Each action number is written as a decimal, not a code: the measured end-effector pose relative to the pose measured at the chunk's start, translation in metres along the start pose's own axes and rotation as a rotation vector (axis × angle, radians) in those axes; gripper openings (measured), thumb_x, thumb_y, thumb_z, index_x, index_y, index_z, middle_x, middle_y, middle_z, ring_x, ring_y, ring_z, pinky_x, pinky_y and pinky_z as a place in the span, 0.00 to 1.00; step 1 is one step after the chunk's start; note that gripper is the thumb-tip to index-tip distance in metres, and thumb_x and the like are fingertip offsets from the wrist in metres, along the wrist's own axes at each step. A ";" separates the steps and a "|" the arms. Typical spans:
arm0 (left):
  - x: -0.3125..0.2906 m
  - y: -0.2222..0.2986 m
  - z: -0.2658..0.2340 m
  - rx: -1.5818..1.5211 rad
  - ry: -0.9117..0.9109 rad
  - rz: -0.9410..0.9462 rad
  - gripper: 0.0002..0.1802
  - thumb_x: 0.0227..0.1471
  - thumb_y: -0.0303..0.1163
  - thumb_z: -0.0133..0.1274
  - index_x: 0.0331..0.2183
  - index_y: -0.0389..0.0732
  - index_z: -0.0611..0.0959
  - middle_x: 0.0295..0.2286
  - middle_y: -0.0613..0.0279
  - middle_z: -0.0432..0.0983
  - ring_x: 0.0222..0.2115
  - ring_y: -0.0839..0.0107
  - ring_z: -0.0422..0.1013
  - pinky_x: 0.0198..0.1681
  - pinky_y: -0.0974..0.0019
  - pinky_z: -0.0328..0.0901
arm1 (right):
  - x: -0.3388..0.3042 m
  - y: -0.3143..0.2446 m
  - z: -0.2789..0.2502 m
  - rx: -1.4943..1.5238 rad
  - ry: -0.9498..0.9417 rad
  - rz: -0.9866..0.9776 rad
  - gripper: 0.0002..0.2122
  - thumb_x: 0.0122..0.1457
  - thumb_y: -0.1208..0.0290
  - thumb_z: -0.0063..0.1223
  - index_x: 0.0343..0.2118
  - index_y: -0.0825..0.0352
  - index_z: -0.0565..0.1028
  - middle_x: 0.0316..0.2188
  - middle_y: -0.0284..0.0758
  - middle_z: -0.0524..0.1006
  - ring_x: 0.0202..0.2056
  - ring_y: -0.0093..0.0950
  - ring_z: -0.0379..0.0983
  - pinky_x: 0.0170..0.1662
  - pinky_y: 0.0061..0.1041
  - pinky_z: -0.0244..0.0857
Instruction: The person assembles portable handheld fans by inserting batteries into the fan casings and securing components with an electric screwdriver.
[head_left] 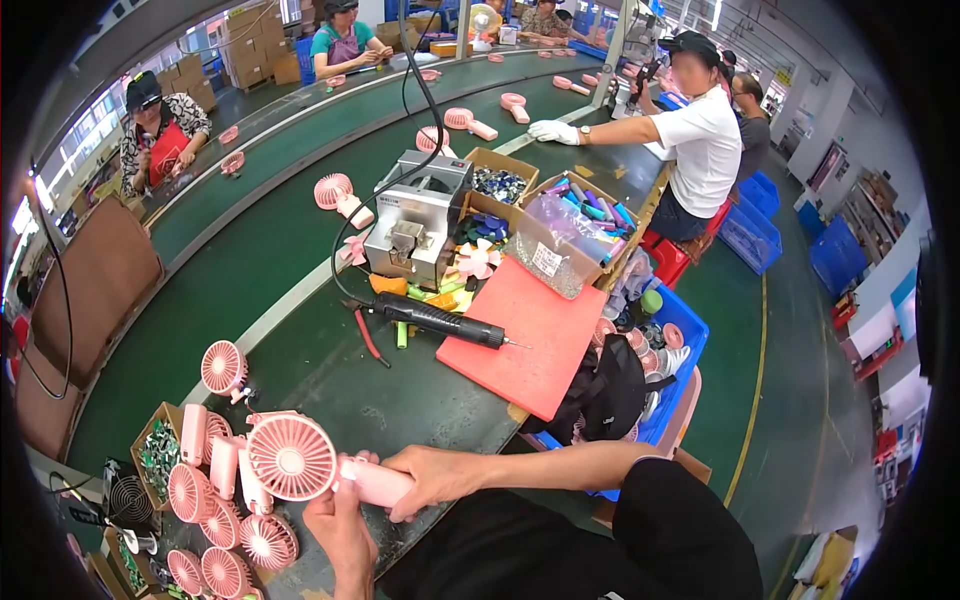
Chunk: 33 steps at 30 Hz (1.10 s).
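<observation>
Low in the view I hold a pink handheld fan (pixel 292 458) with its round slatted head to the left. My right hand (pixel 432 480) is closed round the lower end of its handle. Where the handle meets the head, my left hand (pixel 342 530) pinches it with the thumb on top. Several more pink fans (pixel 191 492) lie heaped on the bench left of my hands. Beyond them sits a fan head (pixel 224 367) with small parts at its base. A black electric screwdriver (pixel 440 322) lies farther off, its bit pointing right onto a red-orange pad (pixel 535 335).
A metal machine (pixel 418 215) with a looping black cable stands mid-bench. Red-handled pliers (pixel 370 338) lie before it. Boxes hold small parts (pixel 500 183) and coloured cylinders (pixel 590 215). A blue crate (pixel 690 330) sits right; a conveyor (pixel 240 240) curves behind. Co-workers sit along the line.
</observation>
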<state>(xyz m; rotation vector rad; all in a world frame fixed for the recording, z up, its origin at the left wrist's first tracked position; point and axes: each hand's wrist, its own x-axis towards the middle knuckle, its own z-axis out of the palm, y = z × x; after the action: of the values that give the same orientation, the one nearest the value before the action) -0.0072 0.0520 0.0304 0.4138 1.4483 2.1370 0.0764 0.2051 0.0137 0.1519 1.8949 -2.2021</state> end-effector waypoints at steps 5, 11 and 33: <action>-0.006 -0.003 -0.009 0.035 -0.049 -0.034 0.17 0.56 0.28 0.54 0.43 0.25 0.76 0.38 0.44 0.77 0.38 0.56 0.76 0.46 0.55 0.71 | 0.001 0.018 0.012 0.147 -0.085 0.088 0.11 0.49 0.69 0.62 0.28 0.72 0.75 0.19 0.37 0.78 0.12 0.17 0.66 0.15 0.16 0.55; -0.009 -0.010 -0.011 0.265 -0.076 0.044 0.16 0.56 0.30 0.51 0.40 0.24 0.79 0.31 0.48 0.79 0.33 0.62 0.77 0.40 0.61 0.72 | -0.006 0.038 0.036 0.751 -0.144 0.075 0.09 0.51 0.72 0.61 0.31 0.71 0.74 0.24 0.38 0.77 0.17 0.21 0.72 0.14 0.16 0.53; 0.031 -0.044 0.005 -0.406 -0.297 -0.421 0.25 0.50 0.21 0.55 0.50 0.35 0.67 0.31 0.55 0.73 0.20 0.71 0.70 0.20 0.67 0.65 | -0.001 -0.034 -0.134 -1.550 0.857 -0.096 0.25 0.45 0.68 0.65 0.47 0.69 0.69 0.38 0.46 0.71 0.42 0.45 0.69 0.46 0.40 0.65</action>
<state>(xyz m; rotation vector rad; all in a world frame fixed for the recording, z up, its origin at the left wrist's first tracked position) -0.0194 0.0864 -0.0099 0.2338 0.8218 1.8657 0.0596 0.3420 0.0251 0.7351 3.3940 -0.0792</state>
